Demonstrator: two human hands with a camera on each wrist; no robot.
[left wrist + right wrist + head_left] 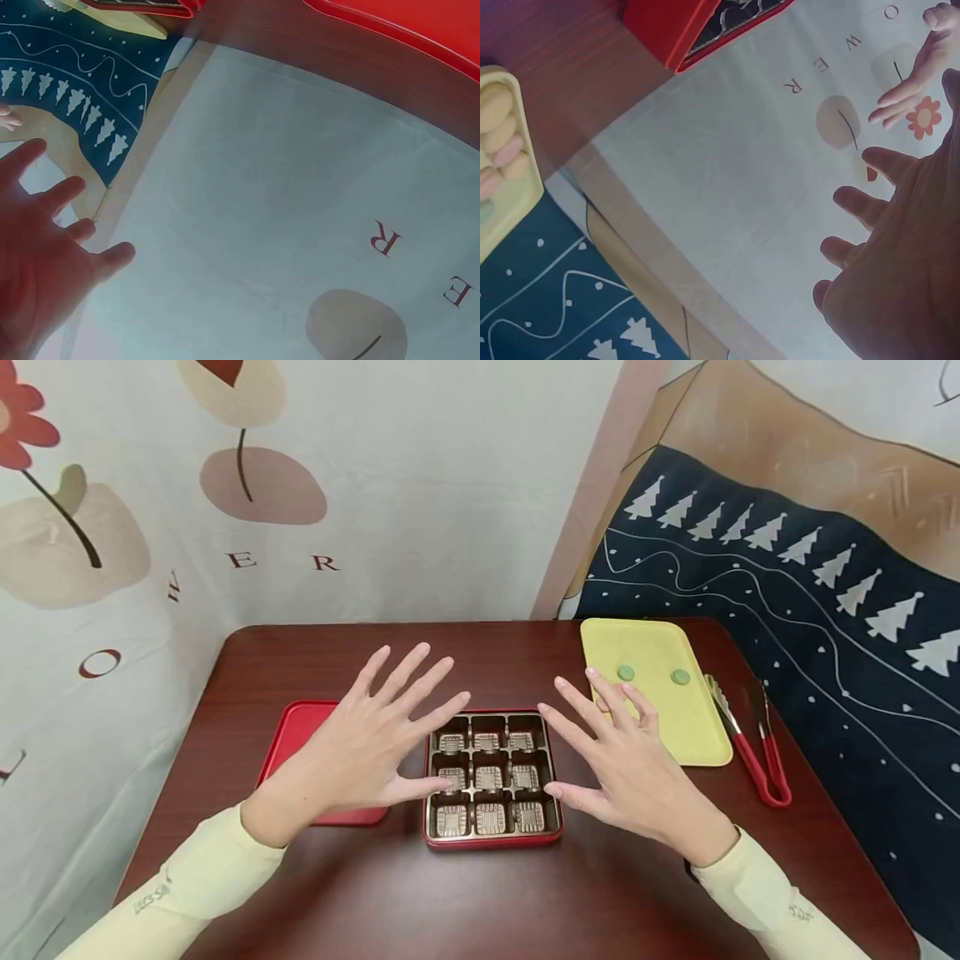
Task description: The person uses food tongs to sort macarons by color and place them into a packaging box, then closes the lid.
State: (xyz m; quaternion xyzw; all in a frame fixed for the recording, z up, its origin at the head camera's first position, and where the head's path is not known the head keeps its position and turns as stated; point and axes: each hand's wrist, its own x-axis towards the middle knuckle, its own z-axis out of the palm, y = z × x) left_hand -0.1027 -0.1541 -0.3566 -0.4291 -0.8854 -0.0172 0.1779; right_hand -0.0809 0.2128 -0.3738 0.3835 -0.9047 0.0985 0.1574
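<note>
Both hands are raised above the table with fingers spread, and neither holds anything. My left hand (375,735) hovers between a red lid (294,727) and a red box (493,842), its thumb and little of its palm overlapping the box's left side. Inside the box, a bronze insert forms a grid of several square compartments with bare ridged bottoms. My right hand (626,764) is held up between the box and a yellow tray (637,635), covering the tray's near left part. Two green round pieces (680,677) lie on the tray; the right wrist view also shows yellow and pink macaron-like pieces (496,109).
Tongs with red handles (776,768) lie on the brown table (480,902) to the right of the tray. Behind the table hangs a pale cloth (450,527) with flowers and letters. A dark blue cloth (750,577) with white trees is at the right.
</note>
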